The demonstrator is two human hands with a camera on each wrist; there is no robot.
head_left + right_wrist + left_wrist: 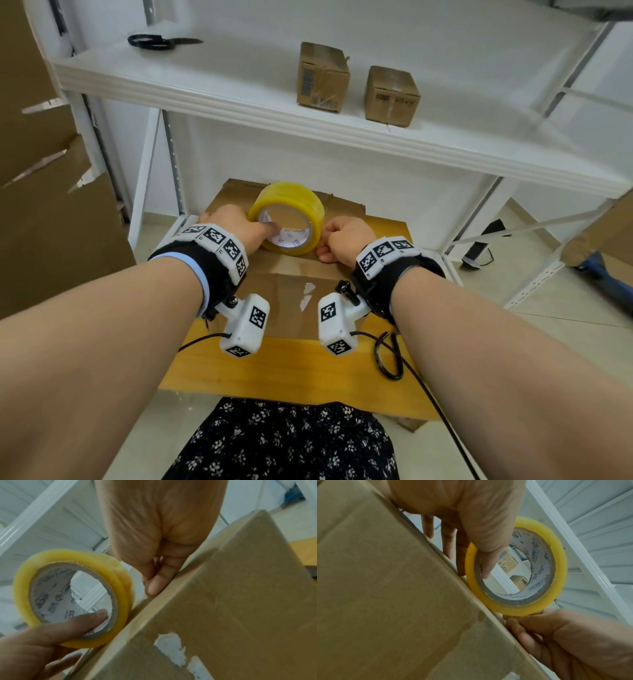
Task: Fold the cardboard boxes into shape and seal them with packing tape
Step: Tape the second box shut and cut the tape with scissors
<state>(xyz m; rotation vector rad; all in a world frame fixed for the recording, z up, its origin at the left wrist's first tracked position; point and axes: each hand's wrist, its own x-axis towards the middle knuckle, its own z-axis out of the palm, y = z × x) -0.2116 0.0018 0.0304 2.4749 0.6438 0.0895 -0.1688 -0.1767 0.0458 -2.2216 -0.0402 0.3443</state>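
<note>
A brown cardboard box (291, 277) (385, 601) (240, 601) stands on a wooden stool below a white shelf. A yellow roll of packing tape (286, 205) (559, 566) (22, 581) stands on edge on the far part of its top. My left hand (233, 222) (471, 513) (42, 635) grips the roll, thumb inside the core, fingers behind it. My right hand (342, 238) (565, 635) (163, 520) sits just right of the roll, fingers curled. Its thumb pinches the tape's loose end against the box's top edge; the clear strip barely shows.
Two small taped boxes (322, 77) (392, 96) and black scissors (161, 41) lie on the white shelf (239, 102) overhead. The wooden stool top (291, 363) juts toward me. Large cardboard sheets (51, 205) lean at the left. A black cable (390, 356) loops beside the box.
</note>
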